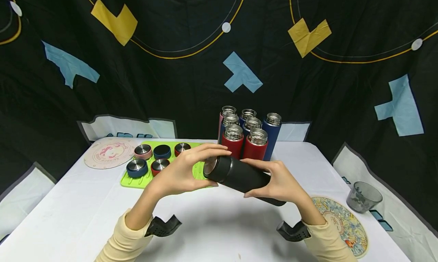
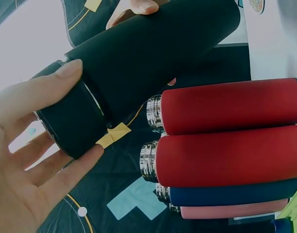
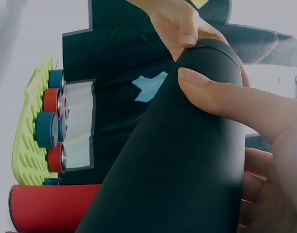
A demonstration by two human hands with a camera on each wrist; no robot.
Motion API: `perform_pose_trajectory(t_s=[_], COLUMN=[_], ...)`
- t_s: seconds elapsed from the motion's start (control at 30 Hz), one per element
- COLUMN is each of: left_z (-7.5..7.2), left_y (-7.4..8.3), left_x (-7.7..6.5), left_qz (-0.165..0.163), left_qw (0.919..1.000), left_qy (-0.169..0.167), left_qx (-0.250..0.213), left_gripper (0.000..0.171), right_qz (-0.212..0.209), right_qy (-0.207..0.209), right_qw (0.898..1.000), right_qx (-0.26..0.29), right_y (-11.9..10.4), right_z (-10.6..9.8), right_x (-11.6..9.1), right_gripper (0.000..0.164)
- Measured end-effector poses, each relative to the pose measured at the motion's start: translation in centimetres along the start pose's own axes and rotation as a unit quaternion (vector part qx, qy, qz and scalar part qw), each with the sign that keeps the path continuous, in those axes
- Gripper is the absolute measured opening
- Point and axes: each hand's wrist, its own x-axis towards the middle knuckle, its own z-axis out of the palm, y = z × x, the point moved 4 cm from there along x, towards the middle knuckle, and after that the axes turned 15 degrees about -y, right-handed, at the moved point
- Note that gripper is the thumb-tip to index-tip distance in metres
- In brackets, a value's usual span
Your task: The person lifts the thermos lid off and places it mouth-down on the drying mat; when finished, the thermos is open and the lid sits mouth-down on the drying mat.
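A black thermos bottle (image 1: 244, 175) is held tilted in the air above the white table, its lidded end up and to the left. Its black lid (image 1: 219, 169) is in the grip of my left hand (image 1: 181, 170), thumb on one side and fingers on the other. Around the body curls my right hand (image 1: 282, 181). In the left wrist view a thin shiny ring shows between the lid (image 2: 66, 116) and the body (image 2: 153, 48). The right wrist view has my right thumb (image 3: 211, 92) pressed along the body, close below the lid end.
Behind the hands stand several lidless bottles, including red (image 1: 254, 150) and blue (image 1: 272, 134) ones. A green mat (image 1: 131, 182) at the left bears several lids, such as a pink one (image 1: 143, 151). Round placemats (image 1: 109, 152) lie at both sides, with a glass cup (image 1: 364, 197) at the right edge.
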Motion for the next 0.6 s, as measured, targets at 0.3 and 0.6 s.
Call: perform_pose_trajectory(t_s=[0.3,0.6], left_z=[-0.2,-1.1], left_y=[-0.3,-0.7], left_x=[-0.1,-0.7], left_qz=[-0.036,-0.1], left_qw=[0.9988,0.9919], left_qy=[0.032,0.077], left_qx=[-0.005,-0.015], left_gripper=[0.069,0.068], right_qz=[-0.002,0.012], right_qy=[0.016,0.059], right_qw=[1.0,0.996], right_qx=[-0.02,-0.069], right_y=[-0.3,-0.4], right_z=[0.1,-0.6], right_x=[0.0,-0.4], right_gripper=[0.076,0.079])
